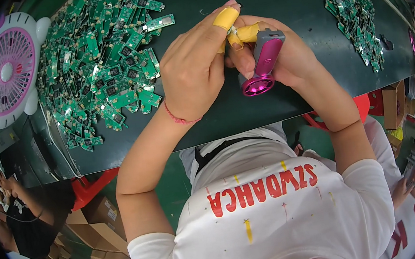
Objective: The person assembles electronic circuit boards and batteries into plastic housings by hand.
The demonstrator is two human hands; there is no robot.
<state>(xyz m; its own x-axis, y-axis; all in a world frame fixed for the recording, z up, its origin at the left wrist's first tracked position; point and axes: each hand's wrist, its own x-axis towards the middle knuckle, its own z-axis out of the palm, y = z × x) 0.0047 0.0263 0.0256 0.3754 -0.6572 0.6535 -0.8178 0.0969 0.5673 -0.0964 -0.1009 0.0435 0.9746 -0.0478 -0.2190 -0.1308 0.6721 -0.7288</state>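
Observation:
My right hand [294, 58] is wrapped around a small handheld device [266, 57] with a grey and magenta body and a shiny magenta ring at its lower end. My left hand [192, 62] is closed, its fingertips meeting those of my right hand just left of the device. Yellow tape [226, 19] covers some fingertips on both hands. A tiny whitish piece [231, 30] shows between the taped fingertips; its kind cannot be made out. Both hands are above the dark green tabletop [206, 117].
A large heap of green circuit boards [108, 64] spreads left of my hands. Another board pile [353, 15] lies at the far right. A white and pink fan [6, 72] stands at the left. Cardboard boxes [93, 224] sit below the table. Other people [28, 216] work at both sides.

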